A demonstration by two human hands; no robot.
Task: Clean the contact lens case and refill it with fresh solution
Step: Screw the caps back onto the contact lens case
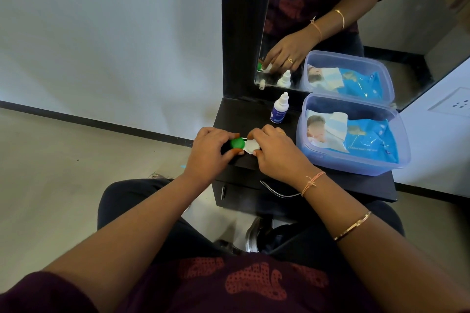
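I see the contact lens case (pixel 245 145) at the front-left edge of the bench (pixel 244 115), between both hands. Left hand (pixel 208 151) grips the green cap (pixel 237 143), and right hand (pixel 278 154) pinches the white cap (pixel 253 146). Solution bottle (pixel 279 109) is upright just behind. Plastic tub (pixel 356 164) with a wet-wipes pack (pixel 371 138) sits to the right.

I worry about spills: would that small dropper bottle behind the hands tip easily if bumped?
Probably: the dropper bottle stands upright, tall and narrow, so a nudge could topple it. It looks small and plastic, so likely light. Its cap seems on, limiting spills.
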